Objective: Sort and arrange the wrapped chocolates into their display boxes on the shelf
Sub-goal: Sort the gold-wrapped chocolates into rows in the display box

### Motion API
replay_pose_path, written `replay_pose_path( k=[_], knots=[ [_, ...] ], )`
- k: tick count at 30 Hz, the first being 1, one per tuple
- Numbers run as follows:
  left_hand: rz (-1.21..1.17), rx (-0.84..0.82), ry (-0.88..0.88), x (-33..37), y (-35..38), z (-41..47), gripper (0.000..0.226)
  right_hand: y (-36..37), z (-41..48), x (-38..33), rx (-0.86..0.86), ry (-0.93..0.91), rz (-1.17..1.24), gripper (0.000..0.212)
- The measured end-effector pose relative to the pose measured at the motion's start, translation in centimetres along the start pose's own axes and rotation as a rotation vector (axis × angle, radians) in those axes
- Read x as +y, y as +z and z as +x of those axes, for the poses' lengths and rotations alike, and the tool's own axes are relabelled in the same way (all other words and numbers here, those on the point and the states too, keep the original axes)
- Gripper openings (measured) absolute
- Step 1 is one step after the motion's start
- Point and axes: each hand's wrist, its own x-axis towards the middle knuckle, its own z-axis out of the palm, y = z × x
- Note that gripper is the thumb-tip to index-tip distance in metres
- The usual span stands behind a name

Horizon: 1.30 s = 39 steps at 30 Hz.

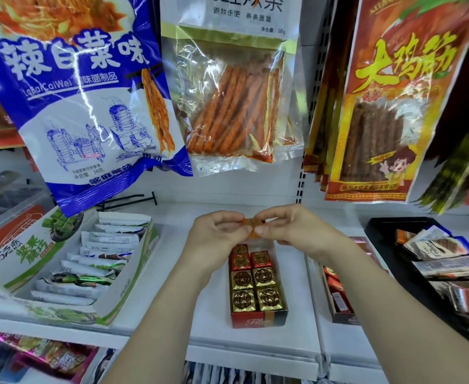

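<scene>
The left hand and right hand meet fingertip to fingertip. Each pinches one end of a small orange chocolate between thumb and forefinger, with the other fingers curled. The chocolate is held in the air just above the back end of the red box. That box stands lengthwise on the white shelf, open at the top, with two rows of wrapped cubes. Gold cubes fill its front and middle, and red cubes sit at its back, under the hands. Left of the red box, well apart, lies a green box of white packets. Right of the red box, a second box, also red, is partly hidden by the right forearm. Farther right of the red box, a black tray holds loose packets. Above the red box hang a blue bag, a clear bag of orange sticks and a yellow bag.
</scene>
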Motion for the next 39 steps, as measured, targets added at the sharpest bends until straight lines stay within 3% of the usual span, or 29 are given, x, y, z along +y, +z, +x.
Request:
replay_pose_path(
  k=[3, 6, 8, 13, 18, 28, 35, 39],
  knots=[
    [-0.007, -0.016, 0.019, -0.2, 0.2, 0.1, 0.023, 0.3, 0.1, 0.4, -0.012, 0.041, 0.195, 0.029],
    [0.011, -0.066, 0.032, -0.3, 0.4, 0.2, 0.035, 0.3, 0.5, 0.6, 0.028, 0.032, 0.155, 0.027],
    [0.123, -0.039, 0.049, -0.7, 0.4, 0.3, 0.04, 0.5, 1.0, 0.7, 0.13, -0.013, -0.027, 0.02],
    [0.729, 0.019, 0.216, -1.3, -0.4, 0.1, 0.023, 1.3, 1.5, 1.1, 0.264, -0.066, -0.542, 0.021],
    [0.853, 0.003, 0.2, -1.5, -0.6, -0.4, 0.018, 1.8, 1.3, 1.0, 0.23, -0.143, -0.902, 0.028],
    [0.848, -0.11, 0.191, -1.6, -1.1, -0.6, 0.02, 2.5, 2.0, 1.4, 0.201, -0.102, -0.985, 0.014],
    [0.862, -0.132, 0.184, -1.7, -1.2, -0.8, 0.02, 2.5, 2.0, 1.8, 0.212, -0.123, -0.893, 0.007],
    [0.877, -0.125, 0.194, -1.7, -1.2, -0.7, 0.02, 1.8, 1.6, 1.6, 0.229, -0.208, -0.874, 0.016]
  ],
)
